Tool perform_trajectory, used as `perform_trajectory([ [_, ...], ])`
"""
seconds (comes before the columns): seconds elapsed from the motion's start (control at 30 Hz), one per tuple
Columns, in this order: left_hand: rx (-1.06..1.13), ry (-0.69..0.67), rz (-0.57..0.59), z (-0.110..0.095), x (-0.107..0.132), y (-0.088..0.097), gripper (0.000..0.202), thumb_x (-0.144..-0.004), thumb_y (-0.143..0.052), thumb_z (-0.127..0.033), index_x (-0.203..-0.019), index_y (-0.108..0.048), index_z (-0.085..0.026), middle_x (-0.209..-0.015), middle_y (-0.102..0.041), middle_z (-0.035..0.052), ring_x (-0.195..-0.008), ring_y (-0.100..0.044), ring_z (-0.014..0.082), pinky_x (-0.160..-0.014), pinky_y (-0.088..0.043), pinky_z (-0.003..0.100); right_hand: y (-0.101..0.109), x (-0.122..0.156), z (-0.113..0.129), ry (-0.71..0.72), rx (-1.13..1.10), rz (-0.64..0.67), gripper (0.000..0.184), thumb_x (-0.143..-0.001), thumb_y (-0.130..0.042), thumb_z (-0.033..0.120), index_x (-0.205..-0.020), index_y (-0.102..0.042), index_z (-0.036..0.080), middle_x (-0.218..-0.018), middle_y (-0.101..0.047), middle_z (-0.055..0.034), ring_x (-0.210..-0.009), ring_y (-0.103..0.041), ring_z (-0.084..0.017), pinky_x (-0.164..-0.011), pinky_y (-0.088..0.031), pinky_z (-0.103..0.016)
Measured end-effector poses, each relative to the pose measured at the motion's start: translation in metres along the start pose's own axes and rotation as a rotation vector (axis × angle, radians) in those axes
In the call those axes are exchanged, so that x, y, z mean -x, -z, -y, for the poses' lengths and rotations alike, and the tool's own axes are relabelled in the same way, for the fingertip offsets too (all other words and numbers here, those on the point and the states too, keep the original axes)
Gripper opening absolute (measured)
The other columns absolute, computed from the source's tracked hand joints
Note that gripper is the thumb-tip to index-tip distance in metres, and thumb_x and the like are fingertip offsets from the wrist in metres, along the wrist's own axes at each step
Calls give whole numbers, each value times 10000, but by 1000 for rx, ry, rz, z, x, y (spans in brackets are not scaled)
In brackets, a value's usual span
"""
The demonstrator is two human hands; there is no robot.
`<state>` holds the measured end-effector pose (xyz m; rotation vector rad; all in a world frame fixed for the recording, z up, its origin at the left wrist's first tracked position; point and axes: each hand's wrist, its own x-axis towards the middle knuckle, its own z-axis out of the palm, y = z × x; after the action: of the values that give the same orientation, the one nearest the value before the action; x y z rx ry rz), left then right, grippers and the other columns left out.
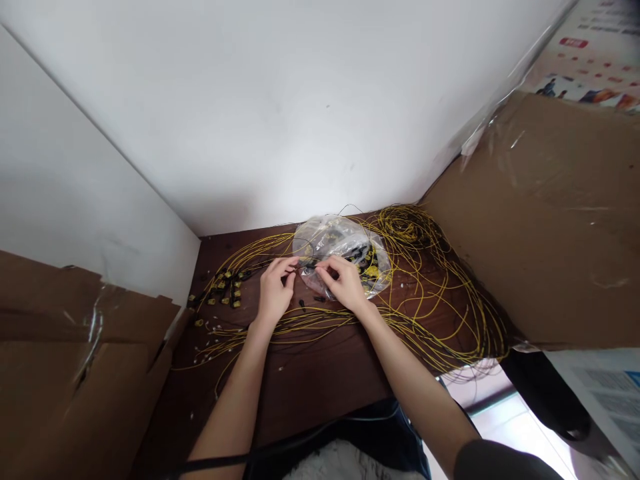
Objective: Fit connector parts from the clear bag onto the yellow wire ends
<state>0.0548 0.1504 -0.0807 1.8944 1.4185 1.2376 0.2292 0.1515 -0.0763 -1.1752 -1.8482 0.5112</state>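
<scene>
My left hand (pixel 277 288) is closed in a pinch, its fingertips by the edge of a clear plastic bag (pixel 333 230). What it pinches is too small to make out, possibly a thin wire end. Just to the right, my right hand (pixel 344 281) pinches a small black piece (pixel 310 264) whose exact kind I cannot tell. The bag lies open behind both hands and holds several black and yellow parts (pixel 371 272). Two loose black pieces (pixel 302 305) lie on the brown tabletop below the hands.
Yellow and black wires (pixel 450 340) run under my forearms and curve up on the right to a coil (pixel 403 225). Wires tipped with black-and-yellow connectors (pixel 225 287) lie at left. Cardboard (pixel 540 227) and a white wall (pixel 300 120) bound the brown table (pixel 320 373).
</scene>
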Motion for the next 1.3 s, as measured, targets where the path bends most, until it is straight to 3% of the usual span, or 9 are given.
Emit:
perform_trajectory([
  [0.2,-57,0,-21,4,0,-1,325,-752,-538,-70,-1051,-625,-163,-891,-674,49,-793,-599,148,-744,-496,287,0,-1,0,-24,-30,-73,177,-862,-506,281,-820,-640,174,-774,-627,-38,-682,-545,-149,-657,-422,-265],
  [0.57,-21,74,-37,1,0,0,225,-831,-505,-214,-1003,-643,-170,-946,-703,63,-852,-661,173,-818,-499,301,-1,-1,-2,-1,39,11,155,-860,-516,257,-795,-632,178,-726,-609,-26,-692,-532,-153,-645,-396,-260],
  [0.8,-14,109,-25,-3,0,1,209,-856,-476,-278,-889,-653,-173,-844,-713,42,-813,-666,169,-786,-490,278,0,-2,-2,13,60,52,161,-863,-521,260,-795,-646,185,-733,-622,-28,-714,-544,-158,-674,-405,-267],
  [1.07,-25,111,-3,-5,-2,2,212,-858,-461,-272,-872,-647,-171,-833,-705,41,-779,-657,160,-758,-486,266,2,-3,-1,6,-12,53,173,-871,-508,272,-842,-657,189,-793,-648,-40,-767,-570,-168,-711,-423,-277],
  [1.3,-64,40,29,-1,-1,0,171,-842,-480,-229,-884,-638,-180,-835,-692,42,-778,-641,164,-747,-485,288,1,-4,-3,-112,-88,-12,221,-870,-483,321,-828,-643,175,-757,-662,-33,-692,-585,-161,-665,-433,-264],
])
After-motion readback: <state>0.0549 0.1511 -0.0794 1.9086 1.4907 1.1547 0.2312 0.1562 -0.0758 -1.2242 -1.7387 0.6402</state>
